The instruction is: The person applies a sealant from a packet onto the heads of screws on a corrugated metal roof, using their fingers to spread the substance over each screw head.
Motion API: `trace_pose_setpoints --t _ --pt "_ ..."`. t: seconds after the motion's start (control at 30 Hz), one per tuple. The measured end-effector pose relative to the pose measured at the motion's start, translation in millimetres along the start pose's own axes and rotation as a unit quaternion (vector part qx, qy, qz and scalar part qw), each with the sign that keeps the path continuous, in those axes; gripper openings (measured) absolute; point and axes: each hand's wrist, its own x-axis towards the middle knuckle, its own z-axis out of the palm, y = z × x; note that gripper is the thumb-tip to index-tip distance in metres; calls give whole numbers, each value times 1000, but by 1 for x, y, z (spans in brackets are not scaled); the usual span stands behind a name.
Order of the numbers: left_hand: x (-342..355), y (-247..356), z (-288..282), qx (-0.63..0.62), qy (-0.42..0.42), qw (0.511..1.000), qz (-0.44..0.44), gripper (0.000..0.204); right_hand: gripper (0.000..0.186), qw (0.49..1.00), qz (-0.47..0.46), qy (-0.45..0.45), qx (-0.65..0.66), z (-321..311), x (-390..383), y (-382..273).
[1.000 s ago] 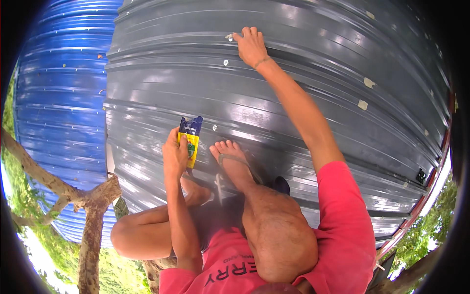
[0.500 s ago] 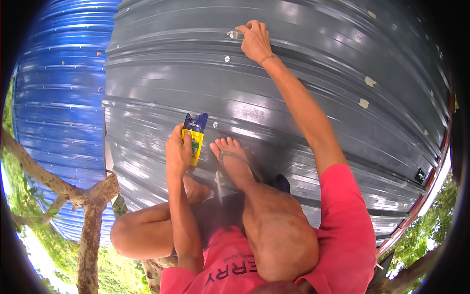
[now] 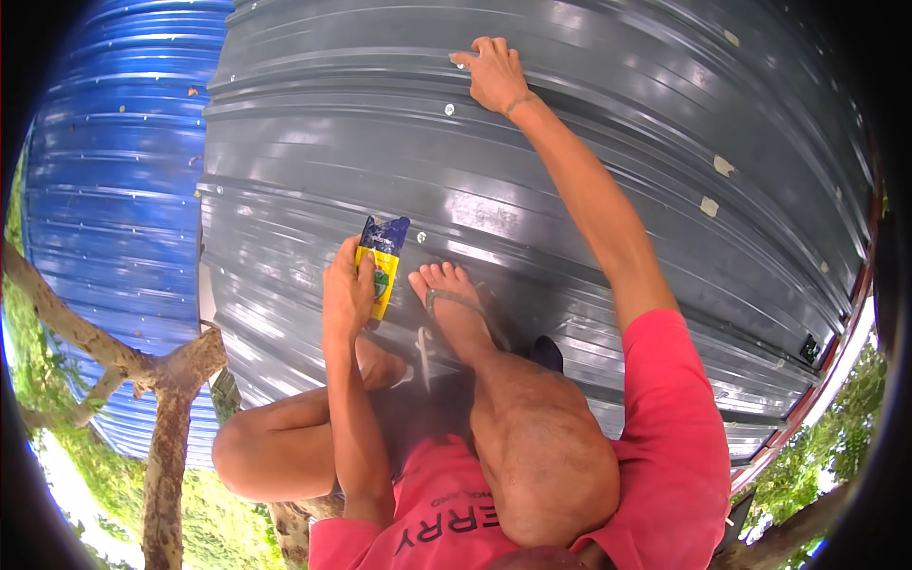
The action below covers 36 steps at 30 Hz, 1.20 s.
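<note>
My left hand (image 3: 349,290) is closed around a flat yellow packet (image 3: 382,275) with a dark blue top end, held upright above the roof sheet near my left foot. My right arm reaches far forward. My right hand (image 3: 496,76) rests on a rib of the grey metal roof sheet (image 3: 328,157), its thumb stretched out to the left over a screw head (image 3: 461,66); the other fingers bend down against the sheet. No held thing shows there. Another screw head (image 3: 449,109) with a pale ring lies just nearer, and one more (image 3: 422,237) sits beside the packet.
I squat on the ribbed sheet, my sandalled foot (image 3: 456,299) in front. A blue metal roof (image 3: 119,218) adjoins at the left. A thick tree branch (image 3: 171,427) rises at the lower left. Pale patches (image 3: 724,166) dot the right side, before the roof's reddish edge (image 3: 807,399).
A greyish patch that showed beside my right thumb no longer stands out at the screw. My right hand has barely shifted. My left hand has tilted the packet slightly to the right.
</note>
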Motion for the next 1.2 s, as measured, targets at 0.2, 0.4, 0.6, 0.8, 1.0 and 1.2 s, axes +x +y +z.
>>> trace_pose_setpoints --t 0.2,0.4,0.6,0.8,1.0,1.2 --pt "1 -6 0 5 6 1000 12 27 42 964 -116 67 -231 0 -27 -13" --pt "-1 0 -2 11 -6 1000 1 26 38 966 -106 93 -219 -1 -18 -8" --pt "-2 1 -2 3 -5 1000 -1 26 46 996 -41 56 -62 0 -11 14" --pt "-1 -9 0 3 -9 1000 7 26 53 988 -30 144 -37 12 -46 -2" --pt "-1 -10 1 1 -16 1000 4 27 62 985 -42 158 48 12 -50 -16" --pt "-2 2 0 -11 -22 1000 -6 27 50 990 15 129 51 14 -18 -7"
